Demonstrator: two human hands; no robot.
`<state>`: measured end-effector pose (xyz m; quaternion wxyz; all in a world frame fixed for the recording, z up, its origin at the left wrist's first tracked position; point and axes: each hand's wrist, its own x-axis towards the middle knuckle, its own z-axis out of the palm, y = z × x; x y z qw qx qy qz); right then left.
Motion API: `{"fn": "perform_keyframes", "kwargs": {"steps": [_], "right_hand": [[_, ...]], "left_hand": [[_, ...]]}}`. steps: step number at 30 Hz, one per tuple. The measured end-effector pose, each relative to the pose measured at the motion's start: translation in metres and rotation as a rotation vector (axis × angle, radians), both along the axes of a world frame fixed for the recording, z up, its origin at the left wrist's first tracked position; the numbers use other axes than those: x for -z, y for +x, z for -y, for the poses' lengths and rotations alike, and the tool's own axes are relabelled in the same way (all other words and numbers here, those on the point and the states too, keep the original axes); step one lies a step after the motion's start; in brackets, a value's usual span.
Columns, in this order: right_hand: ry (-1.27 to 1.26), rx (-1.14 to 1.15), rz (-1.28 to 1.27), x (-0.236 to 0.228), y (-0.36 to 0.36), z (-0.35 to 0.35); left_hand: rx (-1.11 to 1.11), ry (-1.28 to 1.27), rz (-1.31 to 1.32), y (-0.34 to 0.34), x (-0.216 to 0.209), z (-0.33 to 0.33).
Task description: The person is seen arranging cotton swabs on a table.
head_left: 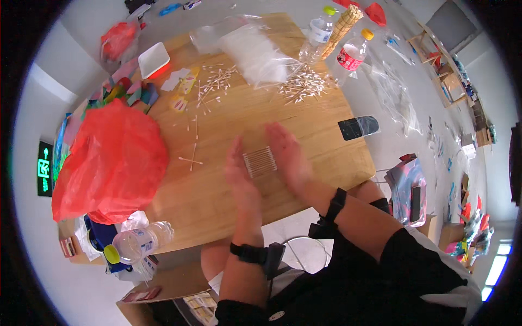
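A row of cotton swabs (260, 162) lies side by side on the wooden table (217, 201), forming a small neat block. My left hand (237, 165) stands on edge along its left side, fingers stretched forward. Along the right side, my right hand (287, 155) is held the same way, palm facing in. Both hands are slightly blurred; they are at the swab tips, but I cannot tell whether they touch them. Farther off lie a dense heap of cotton swabs (302, 87) and a looser scatter of cotton swabs (216, 84). A few crossed swabs (191, 160) lie left of my left hand.
A big red plastic bag (111, 157) covers the table's left side, with a clear bottle (141, 243) below it. Clear plastic bags (253, 54), two upright bottles (318, 35) (352, 54) and a woven stick-like roll (342, 30) stand at the back. A black phone (359, 127) lies at the right edge.
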<state>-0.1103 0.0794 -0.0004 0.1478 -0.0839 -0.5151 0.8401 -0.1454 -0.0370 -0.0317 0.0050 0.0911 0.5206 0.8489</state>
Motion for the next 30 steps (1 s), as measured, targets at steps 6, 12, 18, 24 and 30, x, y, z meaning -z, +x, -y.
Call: {"fn": "perform_keyframes", "kwargs": {"steps": [6, 12, 18, 24, 30], "right_hand": [[0.196, 0.166, 0.084, 0.002, 0.043, -0.040], [1.026, -0.020, 0.210, -0.010, 0.086, -0.040], [1.812, -0.277, 0.066, -0.021, 0.093, -0.032], [1.857, -0.245, 0.047, -0.016, 0.091, -0.029], [1.865, -0.217, 0.083, -0.014, 0.091, -0.025]], "left_hand": [[0.005, -1.501, -0.710, 0.022, -0.046, -0.004], [0.088, -1.580, -0.656, 0.025, -0.025, -0.004], [0.104, -1.565, -0.668, 0.028, -0.030, -0.002], [0.104, -1.587, -0.690, 0.031, -0.034, -0.002], [0.144, -1.563, -0.662, 0.049, -0.035, 0.004]]}}
